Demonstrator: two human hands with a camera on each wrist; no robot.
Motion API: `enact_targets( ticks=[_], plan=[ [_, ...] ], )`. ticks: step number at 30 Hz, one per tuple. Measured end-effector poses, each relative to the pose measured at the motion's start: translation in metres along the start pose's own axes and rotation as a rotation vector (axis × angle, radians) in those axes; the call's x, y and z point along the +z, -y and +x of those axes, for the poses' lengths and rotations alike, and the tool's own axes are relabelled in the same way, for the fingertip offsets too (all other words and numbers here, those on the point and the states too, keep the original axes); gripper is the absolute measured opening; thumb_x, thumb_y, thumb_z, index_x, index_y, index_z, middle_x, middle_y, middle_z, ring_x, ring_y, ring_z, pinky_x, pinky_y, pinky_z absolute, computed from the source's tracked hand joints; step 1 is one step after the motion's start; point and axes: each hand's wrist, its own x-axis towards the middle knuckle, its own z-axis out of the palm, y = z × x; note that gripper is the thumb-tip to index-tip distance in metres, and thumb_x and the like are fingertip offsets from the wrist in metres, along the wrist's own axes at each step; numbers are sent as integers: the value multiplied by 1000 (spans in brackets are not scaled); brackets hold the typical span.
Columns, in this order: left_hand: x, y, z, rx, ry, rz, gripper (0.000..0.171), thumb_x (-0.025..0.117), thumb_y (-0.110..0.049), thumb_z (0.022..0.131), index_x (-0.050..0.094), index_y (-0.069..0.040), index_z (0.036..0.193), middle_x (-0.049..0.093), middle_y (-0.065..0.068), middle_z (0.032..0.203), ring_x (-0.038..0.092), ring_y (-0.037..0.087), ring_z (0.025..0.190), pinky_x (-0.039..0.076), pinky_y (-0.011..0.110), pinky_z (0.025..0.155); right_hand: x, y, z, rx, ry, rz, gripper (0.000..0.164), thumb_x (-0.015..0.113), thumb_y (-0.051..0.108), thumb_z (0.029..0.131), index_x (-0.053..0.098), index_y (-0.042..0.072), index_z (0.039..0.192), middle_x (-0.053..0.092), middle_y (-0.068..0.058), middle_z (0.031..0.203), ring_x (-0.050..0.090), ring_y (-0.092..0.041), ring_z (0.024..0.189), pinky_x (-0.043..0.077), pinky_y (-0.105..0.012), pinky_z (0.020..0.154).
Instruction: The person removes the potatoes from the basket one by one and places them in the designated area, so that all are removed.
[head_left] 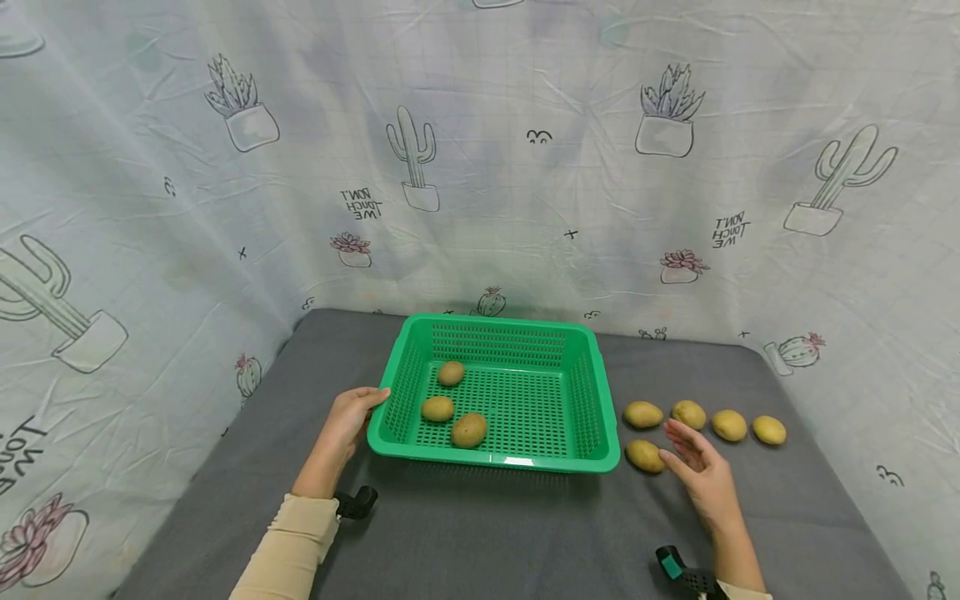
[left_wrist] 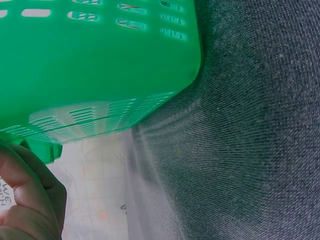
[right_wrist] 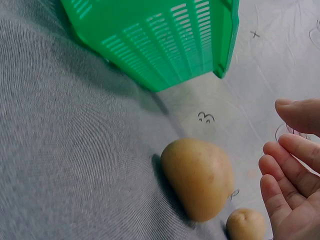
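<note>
A green plastic basket point(head_left: 491, 461) stands on the grey cloth, with three potatoes in its left half, one of them a brown potato point(head_left: 469, 430) near the front wall. My left hand point(head_left: 351, 418) grips the basket's left rim; in the left wrist view its curled fingers point(left_wrist: 32, 180) show beside the rim. To the right of the basket, my right hand point(head_left: 703, 473) hovers with fingers spread and nothing held. Nearest to it lies a yellowish potato point(head_left: 645, 456); the right wrist view shows a large potato point(right_wrist: 197, 180) apart from the fingertips point(right_wrist: 272, 185).
Behind the right hand several more potatoes lie in a loose row, from a potato point(head_left: 642, 414) by the basket to a potato point(head_left: 769, 430) farthest right. A cactus-print curtain point(head_left: 480, 167) encloses the grey-covered table point(head_left: 480, 533) at the back and sides.
</note>
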Motion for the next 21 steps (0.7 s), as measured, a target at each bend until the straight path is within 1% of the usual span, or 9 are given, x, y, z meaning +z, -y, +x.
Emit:
enact_targets(
  ticks=[6,8,12,15,21],
  plan=[
    [0,0,1,1,-11,1,38,55,-25,97,56,6,120,62,-6,76,59,7,65,49,27,63,3,10,0,-26,31,-1,50,61,-12,85,42,-16,132,57,15,121,54,-1,114,40,-10,93],
    [0,0,1,0,-9,4,39,55,-25,97,56,5,121,62,-5,77,59,7,66,49,27,64,4,14,1,-40,43,9,51,61,-13,85,41,-18,132,57,14,122,54,-1,114,40,-10,94],
    [0,0,1,3,-7,9,40,55,-26,97,55,5,122,62,-5,78,58,7,67,49,26,64,6,22,2,-99,79,17,50,59,-16,85,40,-19,131,55,12,124,53,-2,116,40,-10,95],
    [0,0,1,2,-9,11,40,55,-26,97,56,5,122,62,-5,78,58,7,66,49,26,64,7,29,4,-137,107,40,50,58,-17,85,40,-19,132,55,9,127,52,-3,119,39,-11,96],
    [0,-1,0,-4,-6,9,40,55,-26,97,55,5,123,62,-5,78,58,7,65,49,26,64,11,43,7,-180,147,107,51,56,-20,84,38,-20,132,54,1,131,51,-6,122,38,-14,99]
  ],
)
